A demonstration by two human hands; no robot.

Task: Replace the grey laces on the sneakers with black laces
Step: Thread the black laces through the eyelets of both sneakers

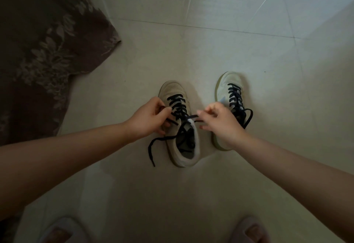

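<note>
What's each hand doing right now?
Left hand: fingers pinching one end of the black lace on the left sneaker.
Right hand: fingers pinching the other end of that lace.

No readable text, labels, brand names, numbers or signs anywhere in the head view. The left sneaker (179, 127) and right sneaker (229, 97) show no legible logo or lettering; the pale blue patch on the right sneaker's side is too small and blurred to read. The dark cloth (47, 51) carries only a leaf pattern, no writing.
</note>
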